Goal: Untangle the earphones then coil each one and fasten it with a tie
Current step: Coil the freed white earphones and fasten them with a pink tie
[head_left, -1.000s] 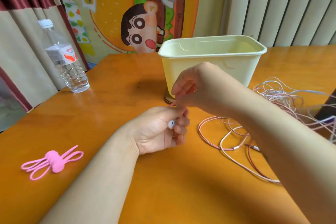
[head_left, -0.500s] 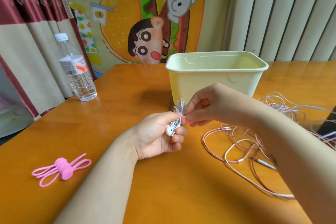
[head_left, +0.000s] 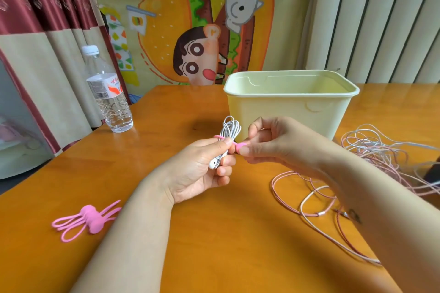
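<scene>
My left hand (head_left: 202, 169) grips a coiled white earphone (head_left: 230, 129) upright above the table, its loops sticking up past my thumb and an earbud showing by my fingers. A pink tie (head_left: 239, 146) wraps across the coil. My right hand (head_left: 269, 145) pinches the tie's right end between thumb and forefinger. A tangle of pink and white earphone cables (head_left: 371, 157) lies on the table at the right, partly hidden by my right forearm. Several spare pink ties (head_left: 89, 219) lie bunched at the lower left.
A pale yellow plastic bin (head_left: 292, 107) stands just behind my hands. A water bottle (head_left: 108, 93) stands at the table's left edge. The orange wooden table (head_left: 214, 245) ends at curtains on the left and a cartoon cloth behind.
The white coil has come up into sight above my left hand. My right hand has moved from over the left hand to its right side, pulling the pink tie's end outward.
</scene>
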Tool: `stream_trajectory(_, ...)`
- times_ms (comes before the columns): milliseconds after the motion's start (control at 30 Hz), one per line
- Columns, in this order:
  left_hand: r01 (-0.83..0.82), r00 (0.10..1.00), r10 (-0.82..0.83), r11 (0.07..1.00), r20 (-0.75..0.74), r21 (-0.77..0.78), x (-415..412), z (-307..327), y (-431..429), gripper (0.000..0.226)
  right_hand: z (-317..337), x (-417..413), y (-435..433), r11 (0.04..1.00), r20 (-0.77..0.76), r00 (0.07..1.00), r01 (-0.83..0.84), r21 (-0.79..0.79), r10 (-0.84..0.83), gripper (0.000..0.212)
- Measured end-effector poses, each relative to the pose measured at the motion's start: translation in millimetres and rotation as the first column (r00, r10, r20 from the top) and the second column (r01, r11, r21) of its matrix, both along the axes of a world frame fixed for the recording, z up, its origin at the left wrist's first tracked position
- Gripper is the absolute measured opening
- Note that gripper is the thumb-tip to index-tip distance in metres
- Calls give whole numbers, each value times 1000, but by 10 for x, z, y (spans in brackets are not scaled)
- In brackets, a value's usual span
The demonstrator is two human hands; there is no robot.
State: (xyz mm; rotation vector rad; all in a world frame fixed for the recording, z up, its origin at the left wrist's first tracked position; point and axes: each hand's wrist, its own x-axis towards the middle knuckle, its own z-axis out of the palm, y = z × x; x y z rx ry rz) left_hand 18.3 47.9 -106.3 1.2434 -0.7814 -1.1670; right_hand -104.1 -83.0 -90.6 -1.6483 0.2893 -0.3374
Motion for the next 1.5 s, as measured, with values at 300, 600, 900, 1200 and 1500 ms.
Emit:
stream_trajectory(300, -44, 985, 44, 999, -169, 5, 18, -18, -35, 15, -15, 41, 42, 958, 168, 986, 38, -283, 10, 30)
stream_trajectory(600, 299, 938, -300, 954, -171, -31, 1, 62, 97, 21, -66, -80, -262, 993, 7, 993, -121, 14, 121, 26)
stream_trajectory(900, 350, 928, -357, 934, 107, 74, 62, 58, 132, 20, -62, -49, -55, 947, -162, 937, -320, -38, 310, 18)
stream_trajectory(1200, 26, 964, -55, 993, 260, 112, 63, 18, 90, 23, 187, -112, 76, 704, -235, 967, -101, -703, -96, 8)
stream_trajectory(1500, 35, 762, -191, 966, 618, 256, -29, -47, 60, 30, 191, -32, 305, 298, -119, 993, -107, -948, -21, 21)
